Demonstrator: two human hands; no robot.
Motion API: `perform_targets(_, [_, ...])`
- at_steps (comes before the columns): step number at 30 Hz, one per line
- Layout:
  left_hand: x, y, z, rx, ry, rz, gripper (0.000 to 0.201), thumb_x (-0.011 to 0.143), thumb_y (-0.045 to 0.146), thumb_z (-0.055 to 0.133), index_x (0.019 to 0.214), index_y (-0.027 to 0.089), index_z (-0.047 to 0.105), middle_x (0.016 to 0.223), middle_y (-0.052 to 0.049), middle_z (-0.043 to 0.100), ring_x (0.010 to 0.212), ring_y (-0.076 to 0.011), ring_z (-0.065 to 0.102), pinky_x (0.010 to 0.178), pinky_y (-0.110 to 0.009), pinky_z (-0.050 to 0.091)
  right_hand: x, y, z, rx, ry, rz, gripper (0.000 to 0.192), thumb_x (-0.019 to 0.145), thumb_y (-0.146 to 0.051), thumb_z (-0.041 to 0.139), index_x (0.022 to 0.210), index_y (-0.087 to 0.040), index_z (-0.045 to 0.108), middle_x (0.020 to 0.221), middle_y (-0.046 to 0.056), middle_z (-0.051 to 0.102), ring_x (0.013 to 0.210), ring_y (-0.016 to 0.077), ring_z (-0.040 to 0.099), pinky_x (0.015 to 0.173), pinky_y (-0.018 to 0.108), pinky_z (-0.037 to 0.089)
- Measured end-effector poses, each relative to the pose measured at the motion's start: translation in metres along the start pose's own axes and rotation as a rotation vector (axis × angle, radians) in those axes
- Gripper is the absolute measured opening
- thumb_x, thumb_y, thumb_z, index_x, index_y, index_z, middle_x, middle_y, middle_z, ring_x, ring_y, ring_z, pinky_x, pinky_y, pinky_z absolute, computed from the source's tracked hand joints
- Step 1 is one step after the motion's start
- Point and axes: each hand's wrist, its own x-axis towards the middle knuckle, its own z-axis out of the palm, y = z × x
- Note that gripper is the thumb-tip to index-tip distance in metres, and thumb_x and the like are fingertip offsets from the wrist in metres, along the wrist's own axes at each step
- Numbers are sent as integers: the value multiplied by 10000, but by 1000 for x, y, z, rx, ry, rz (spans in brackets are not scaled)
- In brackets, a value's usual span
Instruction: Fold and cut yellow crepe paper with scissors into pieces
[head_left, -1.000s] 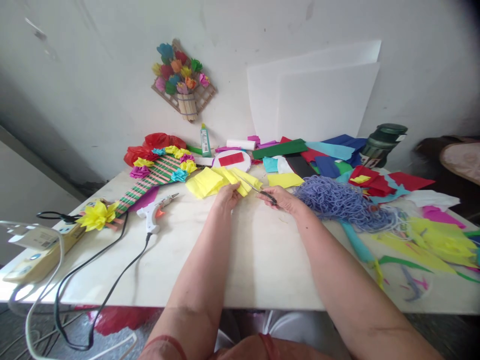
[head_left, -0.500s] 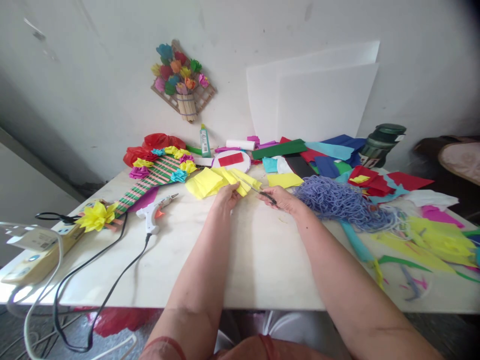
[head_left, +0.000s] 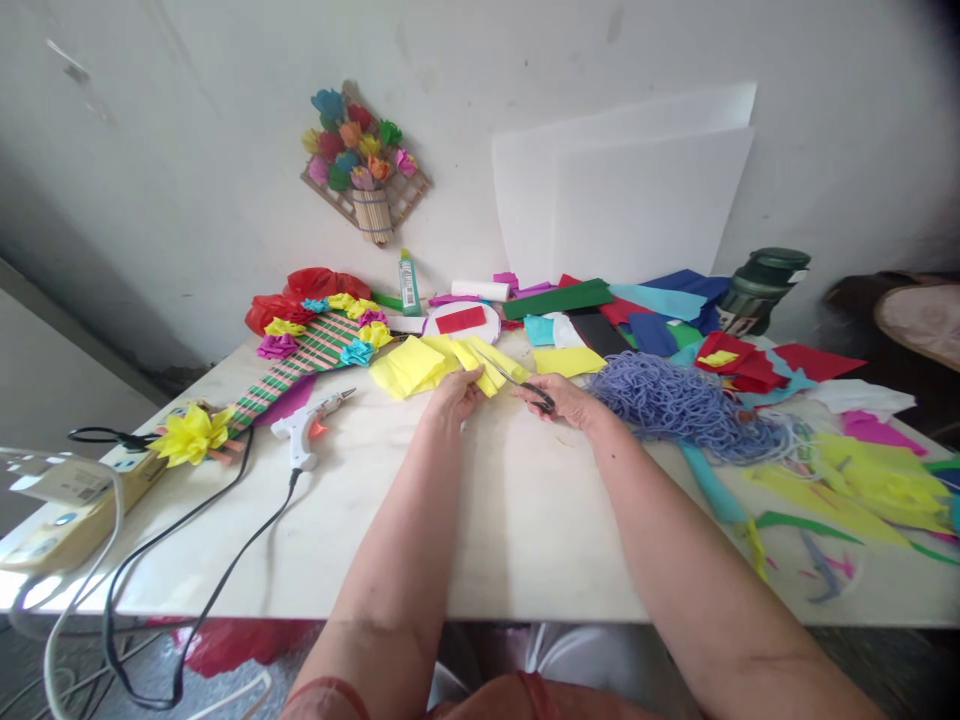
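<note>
Folded yellow crepe paper (head_left: 491, 366) is pinched in my left hand (head_left: 456, 396) over the middle of the table. My right hand (head_left: 561, 400) grips dark-handled scissors (head_left: 541, 397), whose blades lie across the yellow paper and point up and left. How far the blades are parted is hard to make out. More yellow paper (head_left: 409, 366) lies just left of my left hand. Behind both hands is a white disc (head_left: 491, 322) with a red strip (head_left: 460, 319) on it. A flat yellow piece (head_left: 570, 361) rests behind my right hand.
A white glue gun (head_left: 304, 435) and its cord lie at left, near a power strip (head_left: 82, 525) and a flower-trimmed woven craft (head_left: 300, 365). Purple-blue yarn (head_left: 675, 405) is heaped at right. A dark green flask (head_left: 761, 290) stands behind coloured paper scraps.
The scissors' handles have shifted slightly in my right hand and look wider apart. My left hand keeps its hold on the yellow paper, almost unmoved.
</note>
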Motion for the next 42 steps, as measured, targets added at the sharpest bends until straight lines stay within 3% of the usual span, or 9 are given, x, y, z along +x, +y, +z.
perform_targets(20, [-1,0,2,-30,29,-5,191,746,3,517,889,125,553,661,-21,623,567,-110,620,656,-263,537,2,0,1,15,12,-52,306,662,-426,621,676,-148,494,463,-73,409,342,19,295,311,163,187])
perform_targets(28, [-3,1,3,-37,43,-20,199,741,3,528,891,131,556,650,-21,624,559,-105,618,630,-241,536,2,-1,3,-35,55,-80,325,650,-424,631,593,-156,457,441,-73,400,329,17,287,311,174,192])
perform_targets(42, [-5,-1,4,10,-5,-10,174,750,12,512,878,118,564,707,-52,650,617,-130,634,672,-279,539,0,-1,1,86,9,24,323,619,-426,655,719,-151,518,469,-65,456,354,28,355,322,159,228])
